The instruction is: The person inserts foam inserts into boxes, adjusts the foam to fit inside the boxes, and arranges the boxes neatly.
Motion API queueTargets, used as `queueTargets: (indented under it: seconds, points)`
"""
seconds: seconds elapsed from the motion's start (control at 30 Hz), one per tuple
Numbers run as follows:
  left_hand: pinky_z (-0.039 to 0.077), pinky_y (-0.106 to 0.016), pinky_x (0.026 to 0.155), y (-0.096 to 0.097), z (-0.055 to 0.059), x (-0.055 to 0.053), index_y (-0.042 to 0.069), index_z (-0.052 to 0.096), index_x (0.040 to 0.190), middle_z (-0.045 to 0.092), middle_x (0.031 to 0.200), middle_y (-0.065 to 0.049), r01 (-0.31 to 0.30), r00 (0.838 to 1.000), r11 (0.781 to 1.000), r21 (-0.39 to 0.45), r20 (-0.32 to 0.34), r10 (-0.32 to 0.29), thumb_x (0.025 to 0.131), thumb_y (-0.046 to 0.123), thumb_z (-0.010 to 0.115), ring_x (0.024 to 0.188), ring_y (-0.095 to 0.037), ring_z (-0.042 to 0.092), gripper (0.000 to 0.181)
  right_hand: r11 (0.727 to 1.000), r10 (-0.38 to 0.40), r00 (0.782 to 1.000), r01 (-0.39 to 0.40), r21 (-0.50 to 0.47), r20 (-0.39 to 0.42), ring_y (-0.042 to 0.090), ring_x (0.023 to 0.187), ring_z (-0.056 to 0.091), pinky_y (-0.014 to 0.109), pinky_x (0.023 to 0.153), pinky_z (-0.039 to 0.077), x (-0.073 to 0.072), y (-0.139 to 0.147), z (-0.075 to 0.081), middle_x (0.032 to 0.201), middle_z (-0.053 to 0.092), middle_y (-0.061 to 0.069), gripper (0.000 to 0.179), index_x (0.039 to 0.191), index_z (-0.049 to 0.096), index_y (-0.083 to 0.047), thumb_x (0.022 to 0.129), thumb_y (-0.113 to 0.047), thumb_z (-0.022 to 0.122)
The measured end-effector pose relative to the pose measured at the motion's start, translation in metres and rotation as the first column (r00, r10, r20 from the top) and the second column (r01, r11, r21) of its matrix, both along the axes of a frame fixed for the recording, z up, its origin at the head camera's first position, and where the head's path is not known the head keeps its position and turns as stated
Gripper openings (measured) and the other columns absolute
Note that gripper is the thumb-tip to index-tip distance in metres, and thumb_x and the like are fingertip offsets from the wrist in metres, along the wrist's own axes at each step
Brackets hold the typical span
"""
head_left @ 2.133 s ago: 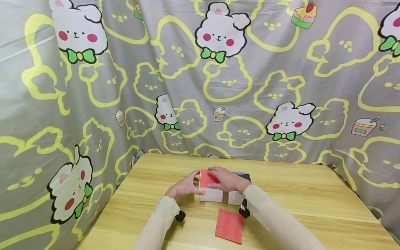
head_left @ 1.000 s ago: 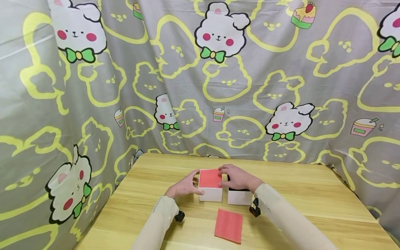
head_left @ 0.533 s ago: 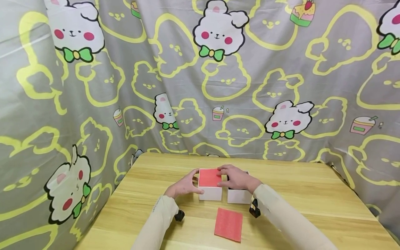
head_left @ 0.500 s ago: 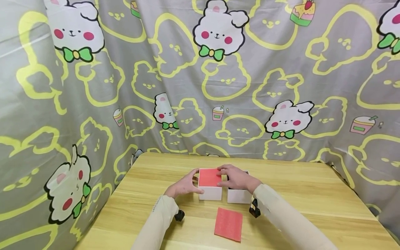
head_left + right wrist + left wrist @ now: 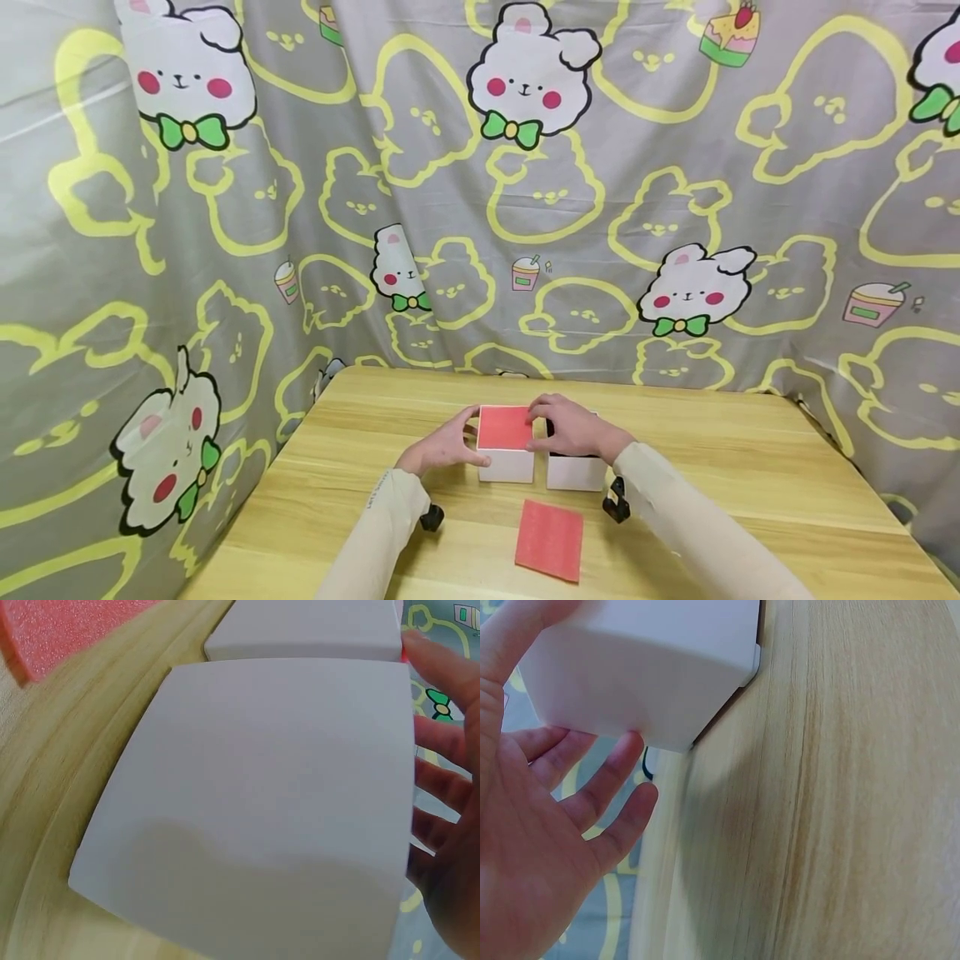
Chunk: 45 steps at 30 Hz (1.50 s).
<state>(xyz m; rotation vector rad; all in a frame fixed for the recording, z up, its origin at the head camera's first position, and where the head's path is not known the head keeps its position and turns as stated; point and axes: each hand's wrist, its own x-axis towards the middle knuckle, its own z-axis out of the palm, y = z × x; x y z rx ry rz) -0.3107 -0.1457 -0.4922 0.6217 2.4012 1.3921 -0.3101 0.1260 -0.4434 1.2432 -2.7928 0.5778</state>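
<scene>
My left hand [image 5: 450,442] grips the left side of a white box [image 5: 506,467], thumb at the front and fingers round the back. In the left wrist view, fingertips touch the white wall of that box [image 5: 645,682]. A red foam sheet [image 5: 504,427] lies level in its top, inside the white rim. At the sheet's right edge my right hand [image 5: 573,427] rests its thumb near the front corner and a finger near the back corner. Under this hand stands a second white box [image 5: 576,475] with a dark inside, mostly covered from above.
Another red foam sheet [image 5: 549,540] lies flat on the wooden table [image 5: 712,492], in front of the boxes. A narrow gap parts the two boxes. Behind the table hangs a grey curtain [image 5: 450,208] with cartoon rabbits.
My right hand has shifted right from the middle of the foam sheet to its right edge, uncovering the sheet. My left hand has stayed on the box. Both boxes stand where they were.
</scene>
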Motion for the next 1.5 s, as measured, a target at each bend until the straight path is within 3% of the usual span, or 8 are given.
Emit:
queueTargets:
  seconds: [0.23, 0.47, 0.73, 1.13, 1.5]
  points:
    - [0.043, -0.039, 0.091, -0.001, 0.000, 0.000, 0.009, 0.019, 0.150, 0.035, 0.143, -0.007, -0.002, 1.000, 1.000, -0.020, 0.000, 0.002, 0.074, 0.021, 0.082, 0.118, -0.024, 0.045, 0.099, 1.000, 0.021, 1.000, -0.021, -0.001, -0.013, 0.023, 0.110, 0.051, 0.040, 0.092, 0.043, 0.000, -0.002, 0.000, 0.117, 0.056, 0.002, 0.035, 0.109, 0.068, -0.013, 0.086, -0.039, 0.067]
    - [0.044, -0.039, 0.089, 0.000, -0.001, -0.001, 0.006, 0.017, 0.150, 0.035, 0.142, -0.011, 0.009, 1.000, 1.000, -0.007, 0.005, -0.009, 0.073, 0.023, 0.083, 0.118, -0.026, 0.045, 0.102, 1.000, 0.012, 1.000, -0.012, 0.010, 0.025, 0.025, 0.111, 0.051, 0.041, 0.093, 0.042, -0.002, -0.006, 0.001, 0.118, 0.057, 0.004, 0.037, 0.110, 0.070, -0.010, 0.086, -0.037, 0.069]
    - [0.044, -0.037, 0.089, -0.001, 0.001, 0.001, 0.012, 0.022, 0.149, 0.037, 0.141, -0.004, 0.005, 1.000, 1.000, -0.004, -0.001, -0.005, 0.074, 0.023, 0.082, 0.116, -0.023, 0.046, 0.097, 0.999, 0.006, 1.000, -0.007, 0.042, 0.014, 0.025, 0.112, 0.051, 0.042, 0.094, 0.041, -0.004, -0.008, 0.000, 0.118, 0.057, 0.004, 0.034, 0.109, 0.070, -0.011, 0.089, -0.037, 0.064]
    - [0.044, -0.038, 0.088, 0.000, 0.001, 0.001, 0.013, 0.024, 0.148, 0.039, 0.139, -0.005, 0.011, 1.000, 1.000, 0.012, 0.009, -0.011, 0.075, 0.021, 0.082, 0.116, -0.023, 0.046, 0.094, 0.999, 0.001, 1.000, -0.002, 0.047, 0.005, 0.026, 0.109, 0.052, 0.042, 0.093, 0.041, -0.008, -0.009, 0.001, 0.115, 0.058, 0.005, 0.026, 0.104, 0.071, -0.011, 0.087, -0.029, 0.067]
    - [0.044, -0.038, 0.088, 0.000, 0.001, 0.001, 0.012, 0.020, 0.150, 0.038, 0.140, -0.006, 0.000, 1.000, 1.000, 0.000, 0.020, 0.000, 0.074, 0.023, 0.083, 0.116, -0.023, 0.046, 0.099, 0.997, -0.030, 0.999, 0.027, 0.066, 0.045, 0.027, 0.106, 0.052, 0.042, 0.092, 0.041, -0.005, -0.016, 0.003, 0.112, 0.058, 0.003, 0.020, 0.100, 0.070, -0.014, 0.085, -0.027, 0.067]
